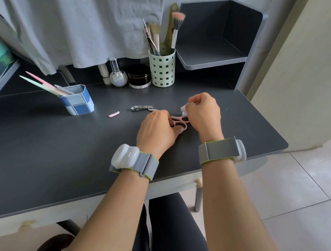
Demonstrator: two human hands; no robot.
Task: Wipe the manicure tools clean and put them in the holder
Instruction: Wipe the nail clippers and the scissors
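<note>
Small pink-handled scissors (180,120) lie between my hands over the dark desk (83,149). My left hand (156,130) grips them by a finger loop. My right hand (201,112) pinches a crumpled white wipe (184,109) against the scissors; their blades are hidden under my fingers. A silver nail clipper (141,107) lies just beyond my left hand. Further left lies a small pink cap (114,114). The blue checked holder (78,100) stands at the left with pink and green nail files (42,83) leaning out of it.
A green perforated cup (162,69) of makeup brushes stands at the back, next to a black jar (139,77) and a round glass bottle (118,76). A grey cloth (70,24) hangs behind. A grey shelf unit (219,41) rises at the back right.
</note>
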